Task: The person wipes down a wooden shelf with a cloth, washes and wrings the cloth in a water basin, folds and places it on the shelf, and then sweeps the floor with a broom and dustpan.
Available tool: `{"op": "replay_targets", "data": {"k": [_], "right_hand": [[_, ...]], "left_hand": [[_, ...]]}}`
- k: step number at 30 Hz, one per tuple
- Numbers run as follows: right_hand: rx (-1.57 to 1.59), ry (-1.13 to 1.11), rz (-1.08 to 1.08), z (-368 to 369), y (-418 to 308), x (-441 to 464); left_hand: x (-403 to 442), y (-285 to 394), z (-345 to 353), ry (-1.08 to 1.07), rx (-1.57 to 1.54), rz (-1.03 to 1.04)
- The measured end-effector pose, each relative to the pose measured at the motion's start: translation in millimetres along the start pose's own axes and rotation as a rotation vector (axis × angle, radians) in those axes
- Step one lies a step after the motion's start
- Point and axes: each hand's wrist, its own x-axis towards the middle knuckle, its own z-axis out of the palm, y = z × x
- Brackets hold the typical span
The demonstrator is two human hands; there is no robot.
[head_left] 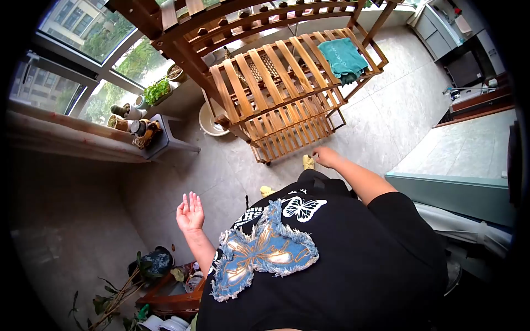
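Note:
My left hand (190, 213) is raised over the floor with its palm turned up and fingers spread, holding nothing. My right hand (328, 157) hangs in front of my body, its fingers loosely bent and apart, and I see nothing in it. Just beyond it stands a wooden slatted rack (269, 103) with several tiers. A folded teal cloth (342, 58) lies on the right end of the rack's upper shelf. Neither hand touches the rack or the cloth.
At the left, a grey stool (159, 138) holds a dark figurine-like object, near potted plants (158, 91) by the window. A pale basin (208, 122) sits beside the rack. A glass-topped counter (461, 144) is at the right; a dark plant pot (157, 262) stands lower left.

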Motion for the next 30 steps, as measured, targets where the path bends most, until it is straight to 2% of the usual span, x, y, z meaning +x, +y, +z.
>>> {"op": "replay_targets", "data": {"k": [2,4,8,10,12,13,15,16,18,20,25,30], "right_hand": [[0.011,0.010,0.052,2.9,46.6,-27.8],[0.020,0.018,0.107,-1.4,80.5,-58.7],[0.314,0.054,0.288,-5.8,156.5,-123.6],[0.457,0.092,0.372,5.6,204.8,-144.3],[0.762,0.156,0.571,14.8,243.5,-165.4],[0.780,0.169,0.576,20.5,247.0,-207.2],[0.896,0.204,0.745,34.6,284.4,-219.0],[0.916,0.197,0.757,44.8,297.1,-225.5],[1.069,0.202,0.900,52.6,311.5,-240.5],[1.136,0.209,0.910,53.7,305.6,-275.7],[1.303,0.256,0.913,69.6,300.1,-283.6],[1.445,0.474,0.916,90.8,255.3,-313.9]], "left_hand": [[-2.6,-18.1,17.1,-0.029,0.068,-0.027],[0.2,-43.6,34.7,-0.174,0.146,-0.093],[-42.5,-120.4,104.7,-0.264,0.364,-0.198],[-62.6,-172.9,146.1,-0.396,0.501,-0.156],[-78.2,-220.7,184.3,-0.533,0.642,-0.181],[-120.3,-227.5,193.4,-0.632,0.718,-0.185],[-123.2,-266.7,223.2,-0.748,0.798,-0.227],[-125.5,-282.5,233.9,-0.803,0.835,-0.241],[-133.2,-313.2,252.3,-0.877,0.839,-0.253],[-172.2,-325.1,260.6,-0.934,0.886,-0.239],[-163.1,-374.2,289.1,-0.963,1.011,-0.238],[-173.3,-423.6,317.5,-1.217,1.286,-0.346]]}}
